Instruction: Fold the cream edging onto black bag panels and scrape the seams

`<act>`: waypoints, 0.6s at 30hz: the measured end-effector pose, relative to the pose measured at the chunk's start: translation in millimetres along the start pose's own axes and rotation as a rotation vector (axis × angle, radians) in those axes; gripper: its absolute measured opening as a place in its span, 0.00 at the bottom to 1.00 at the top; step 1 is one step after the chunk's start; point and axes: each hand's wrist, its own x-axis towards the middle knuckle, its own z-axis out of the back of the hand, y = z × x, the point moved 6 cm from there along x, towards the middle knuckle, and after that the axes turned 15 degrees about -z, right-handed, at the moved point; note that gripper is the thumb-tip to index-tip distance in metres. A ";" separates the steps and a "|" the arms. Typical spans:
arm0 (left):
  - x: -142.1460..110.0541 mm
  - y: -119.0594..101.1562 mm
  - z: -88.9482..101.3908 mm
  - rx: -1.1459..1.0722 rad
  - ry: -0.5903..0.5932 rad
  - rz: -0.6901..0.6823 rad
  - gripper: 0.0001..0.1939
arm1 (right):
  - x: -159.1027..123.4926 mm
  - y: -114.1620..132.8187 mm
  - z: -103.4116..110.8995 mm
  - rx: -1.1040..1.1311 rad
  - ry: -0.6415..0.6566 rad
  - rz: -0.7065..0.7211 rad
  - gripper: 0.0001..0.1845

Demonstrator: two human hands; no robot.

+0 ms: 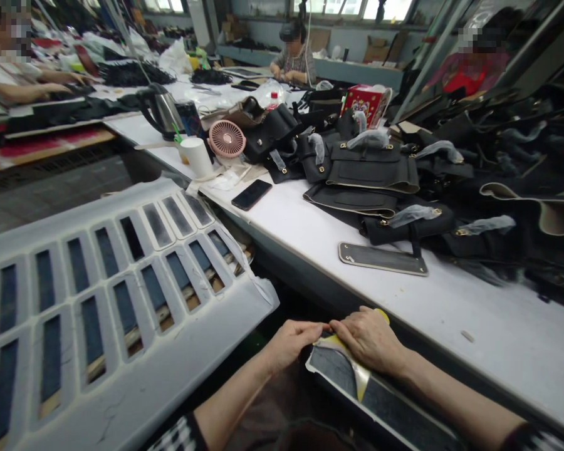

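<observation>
Low in the view, a long dark panel with a pale edge [402, 410] lies at an angle in front of my body. My left hand [286, 343] is closed, its fingertips pinching at the panel's far end. My right hand [371, 338] is closed over a glossy yellow piece, perhaps tape [363, 381], whose curved part lies against the panel. Another bit of yellow shows beyond the right knuckles. The fingertips of both hands nearly meet, and what lies under my right palm is hidden.
A white slotted rack [169, 338] stands at left. On the white table [451, 313] are a dark flat panel [383, 259], a phone [252, 194], a pink fan [227, 138], a white cup [197, 156], a kettle [160, 111] and piled black bags [371, 166]. Several people work beyond.
</observation>
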 end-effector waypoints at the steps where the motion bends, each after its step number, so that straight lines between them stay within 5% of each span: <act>1: 0.5 -1.4 -0.4 0.040 0.014 0.006 0.24 | -2.7 -5.0 0.2 0.006 -0.004 -0.033 0.32; 8: 11.7 -23.3 -1.3 0.415 0.134 -0.053 0.19 | -23.8 -57.5 27.8 -0.055 -0.015 -0.423 0.32; 11: 9.7 -15.9 -1.4 0.279 0.141 0.017 0.21 | -45.7 -82.5 41.6 0.354 0.142 -0.576 0.28; 15: -13.7 15.5 1.9 -0.167 -0.149 0.160 0.30 | -97.8 -76.2 44.3 1.076 0.279 -0.649 0.26; 18: -42.7 53.4 5.7 -0.337 -0.472 0.308 0.33 | -138.3 -39.8 19.9 1.504 0.266 -0.785 0.27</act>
